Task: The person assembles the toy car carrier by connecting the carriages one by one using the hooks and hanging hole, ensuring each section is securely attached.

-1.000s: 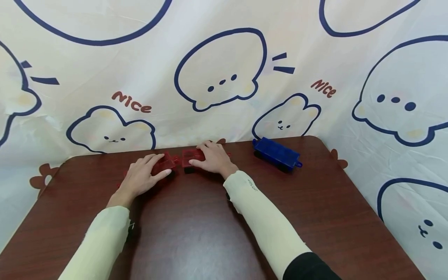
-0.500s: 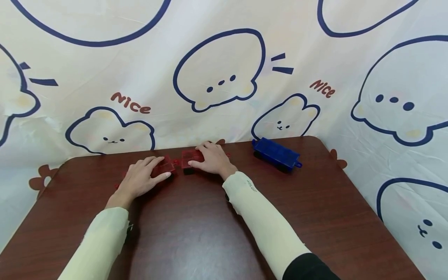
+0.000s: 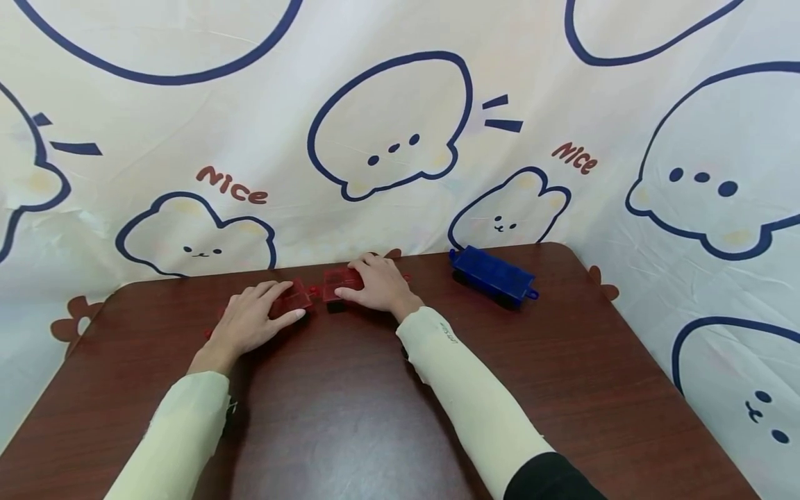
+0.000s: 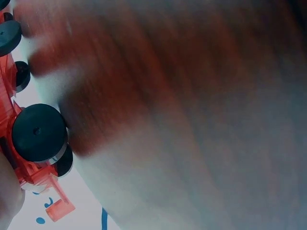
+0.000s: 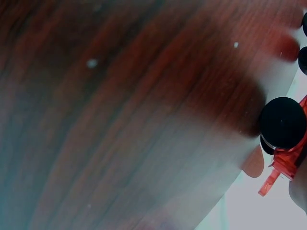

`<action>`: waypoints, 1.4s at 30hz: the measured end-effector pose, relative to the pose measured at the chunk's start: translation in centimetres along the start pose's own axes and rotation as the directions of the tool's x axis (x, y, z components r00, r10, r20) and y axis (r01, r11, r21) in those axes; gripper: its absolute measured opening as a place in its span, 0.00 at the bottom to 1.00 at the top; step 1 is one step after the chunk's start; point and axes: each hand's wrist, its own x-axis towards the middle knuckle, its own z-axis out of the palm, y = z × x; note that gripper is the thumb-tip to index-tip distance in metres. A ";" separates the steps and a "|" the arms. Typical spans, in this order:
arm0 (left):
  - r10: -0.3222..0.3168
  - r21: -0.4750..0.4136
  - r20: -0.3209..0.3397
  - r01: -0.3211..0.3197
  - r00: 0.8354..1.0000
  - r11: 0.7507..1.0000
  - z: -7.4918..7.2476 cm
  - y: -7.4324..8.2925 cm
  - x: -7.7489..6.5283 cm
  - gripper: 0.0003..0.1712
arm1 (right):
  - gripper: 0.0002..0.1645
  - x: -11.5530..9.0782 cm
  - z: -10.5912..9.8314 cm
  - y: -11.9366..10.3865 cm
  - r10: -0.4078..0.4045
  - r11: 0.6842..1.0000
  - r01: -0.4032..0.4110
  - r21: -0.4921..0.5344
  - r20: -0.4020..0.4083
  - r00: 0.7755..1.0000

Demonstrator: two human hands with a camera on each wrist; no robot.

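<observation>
In the head view, my left hand (image 3: 246,319) grips a translucent red toy train car (image 3: 295,298) near the table's far edge, thumb on the near side and fingers across the top. To its right, my right hand (image 3: 381,285) holds a second red toy train car (image 3: 339,281) the same way. Their facing ends meet at a small red coupling (image 3: 314,291). My palms hide much of both cars. Black wheels (image 4: 39,132) and a red hook (image 4: 60,210) show in the left wrist view. The right wrist view shows another black wheel (image 5: 283,123) and red hook (image 5: 268,183).
A blue toy train car (image 3: 494,272) stands on the dark brown table (image 3: 350,403) at the back right, angled, with couplings at both ends. Behind the table hangs a pale cloth (image 3: 294,132) printed with cartoon outlines, touching its far edge.
The left red car's coupling end has shifted slightly down and lies by the right car's end. Both hands have stayed almost still, and the blue car has not moved.
</observation>
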 end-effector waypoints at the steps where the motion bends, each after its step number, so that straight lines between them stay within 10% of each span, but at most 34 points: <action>1: 0.000 0.001 -0.002 0.000 1.000 1.000 0.0 0.0 0.0 0.52 | 0.45 0.0 0.0 0.0 0.000 1.000 0.000 -0.001 0.000 1.000; 28: -0.027 -0.012 0.032 0.028 0.999 1.000 -0.7 0.6 0.3 0.53 | 0.46 0.3 -0.6 -0.4 -0.012 0.999 0.014 -0.036 0.044 0.999; 42: 0.005 0.006 -0.071 -0.004 0.997 1.000 -1.0 1.4 0.6 0.49 | 0.42 0.1 -1.5 -0.6 -0.061 0.998 0.061 -0.029 0.010 0.998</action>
